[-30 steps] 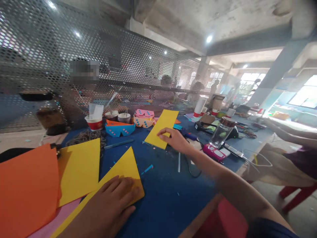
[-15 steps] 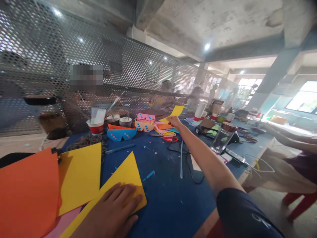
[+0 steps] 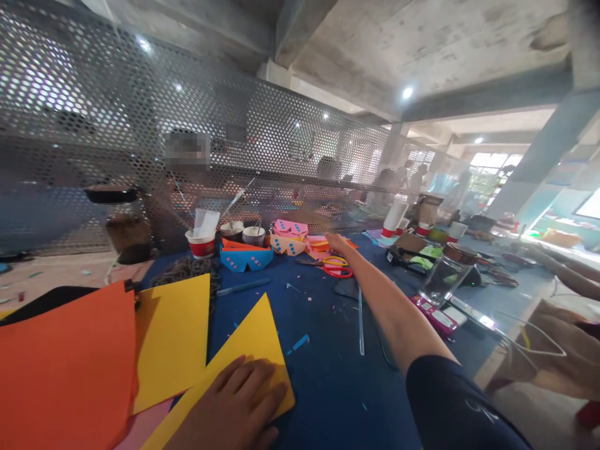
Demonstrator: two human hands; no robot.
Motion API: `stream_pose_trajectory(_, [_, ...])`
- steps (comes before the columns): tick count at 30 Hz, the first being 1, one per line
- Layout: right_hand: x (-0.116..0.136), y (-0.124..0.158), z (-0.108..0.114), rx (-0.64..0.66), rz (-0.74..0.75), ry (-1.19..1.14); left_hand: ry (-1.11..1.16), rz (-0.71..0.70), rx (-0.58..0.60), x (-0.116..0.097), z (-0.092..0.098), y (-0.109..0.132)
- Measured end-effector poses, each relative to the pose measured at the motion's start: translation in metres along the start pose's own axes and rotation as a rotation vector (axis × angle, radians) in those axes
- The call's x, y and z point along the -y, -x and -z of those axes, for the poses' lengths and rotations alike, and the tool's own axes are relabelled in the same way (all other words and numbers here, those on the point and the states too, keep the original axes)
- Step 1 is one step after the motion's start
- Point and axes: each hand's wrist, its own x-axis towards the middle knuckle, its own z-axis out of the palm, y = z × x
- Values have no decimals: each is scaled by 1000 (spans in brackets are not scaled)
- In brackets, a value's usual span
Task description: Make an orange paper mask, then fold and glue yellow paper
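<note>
At the near left corner of the blue worktop (image 3: 328,381) lies an orange sheet (image 3: 65,369), overlapping a yellow sheet (image 3: 173,337) just to its right. A strip of pink sheet (image 3: 140,430) shows under both at the near edge.

Next comes the yellow triangle (image 3: 255,331). It lies flat, with its sharp tip pointing away toward the far edge. Its long axis runs on a slant from the near left up to that tip. The left hand (image 3: 234,406) rests palm down on its near right corner. The fingers (image 3: 262,390) are stretched out flat and slightly spread, pressing the paper and gripping nothing.

Beyond it a pen (image 3: 244,287) lies across the worktop. Along the far edge stand a red paper cup (image 3: 201,245) and a blue paper mask (image 3: 246,258).

To the right, the right arm stretches across the worktop toward the far edge. The right hand (image 3: 337,242) rests at a pile of coloured paper (image 3: 317,245), just behind the red-handled scissors (image 3: 335,269). It is too small and far off to tell whether its fingers are open or closed, or whether they grip anything.

Further right a glass jar (image 3: 443,278) stands tilted near the right edge. Another person's forearm (image 3: 576,284) reaches in at the far right.
</note>
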Motion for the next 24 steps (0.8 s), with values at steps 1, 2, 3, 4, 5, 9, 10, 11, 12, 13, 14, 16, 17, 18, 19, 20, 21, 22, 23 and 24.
stream_pose_trajectory(1, [-1, 1, 5, 15, -28, 30, 2, -1, -2, 0, 0, -1])
stream_pose_trajectory(2, [-1, 4, 10, 31, -56, 57, 7, -3, -6, 0, 0, -1])
stream_pose_trajectory(3, [0, 7, 16, 44, -80, 80, 13, -2, -15, -1, 0, -1])
stream_pose_trajectory(4, [0, 11, 21, 55, -89, 99, 21, -1, -23, -2, 0, 0])
stream_pose_trajectory(5, [1, 16, 26, 64, -88, 114, 30, 0, -31, -3, 1, 0])
stream_pose_trajectory(9, [9, 45, 35, 99, -17, 137, 52, 14, -76, -9, 7, 3])
stream_pose_trajectory(10, [12, 55, 34, 108, 15, 135, 49, 16, -89, -10, 8, 4])
stream_pose_trajectory(11, [16, 66, 31, 123, 52, 131, 43, 18, -107, -11, 8, 4])
stream_pose_trajectory(12, [21, 79, 27, 138, 94, 124, 38, 15, -124, -11, 7, 4])
stream_pose_trajectory(13, [27, 93, 22, 159, 139, 115, 39, 10, -143, -11, 6, 4])
stream_pose_trajectory(14, [34, 109, 16, 184, 188, 106, 44, 4, -163, -11, 4, 5])
stream_pose_trajectory(16, [48, 143, 3, 265, 294, 90, 62, -6, -208, -8, 0, 5])
stream_pose_trajectory(17, [55, 161, -4, 308, 342, 88, 72, -14, -222, -7, -1, 5])
stream_pose_trajectory(18, [62, 177, -10, 344, 382, 88, 81, -23, -228, -5, -2, 5])
stream_pose_trajectory(19, [67, 192, -17, 369, 415, 92, 85, -31, -232, -4, -3, 5])
stream_pose_trajectory(20, [72, 205, -23, 385, 439, 101, 86, -40, -231, -4, -3, 5])
stream_pose_trajectory(21, [75, 215, -28, 388, 466, 117, 84, -53, -233, -3, -2, 5])
stream_pose_trajectory(22, [77, 223, -33, 361, 512, 159, 78, -64, -236, -3, -2, 4])
stream_pose_trajectory(23, [78, 228, -37, 322, 539, 180, 71, -78, -243, -3, -1, 4])
stream_pose_trajectory(24, [77, 231, -41, 295, 553, 189, 64, -94, -252, -3, -1, 4])
